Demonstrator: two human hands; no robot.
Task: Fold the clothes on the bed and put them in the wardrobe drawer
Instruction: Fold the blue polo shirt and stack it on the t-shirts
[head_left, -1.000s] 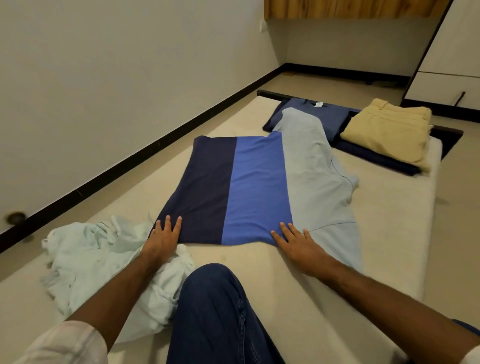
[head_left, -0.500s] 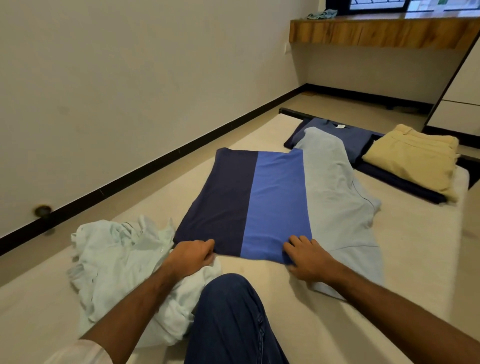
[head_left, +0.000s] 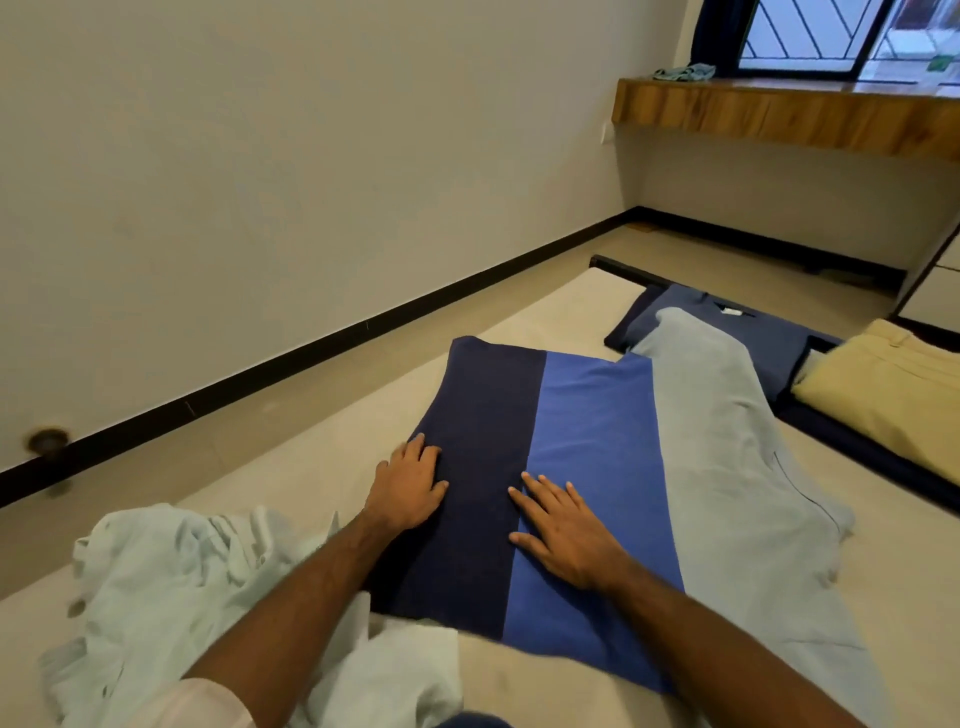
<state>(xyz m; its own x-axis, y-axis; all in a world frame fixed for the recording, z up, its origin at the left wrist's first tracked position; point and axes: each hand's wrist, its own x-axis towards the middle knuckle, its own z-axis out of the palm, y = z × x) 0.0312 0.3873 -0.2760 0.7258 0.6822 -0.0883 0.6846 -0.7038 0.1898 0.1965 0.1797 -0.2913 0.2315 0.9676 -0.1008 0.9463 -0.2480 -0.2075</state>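
1. Hands first: the left hand (head_left: 410, 486) lies on the dark navy stripe of the striped cloth shirt (navy, bright blue and pale blue) (head_left: 587, 467), close to the shirt's left edge. Its fingers are bent a little and press down on the cloth; I cannot tell if they pinch any of it.
2. The right hand (head_left: 563, 530) lies flat on the same shirt, right where the navy stripe meets the bright blue one. Its fingers are straight and spread, and it grips nothing.
3. The shirt lies flat on the cream mattress of the low bed (head_left: 883, 545), in the middle of it, with its pale blue part running off to the right.
4. A crumpled pale green cloth garment (head_left: 156, 587) sits in a heap on the near left of the bed, touching the shirt's near left corner (the left arm passes over it).
5. Farther back on the bed lies a folded slate-blue shirt (head_left: 748, 332), and beside it on the right a folded tan pair of trousers (head_left: 893, 384).
6. A wooden shelf (head_left: 779, 114) runs under the window, with a small light blue cloth (head_left: 683, 73) on top.
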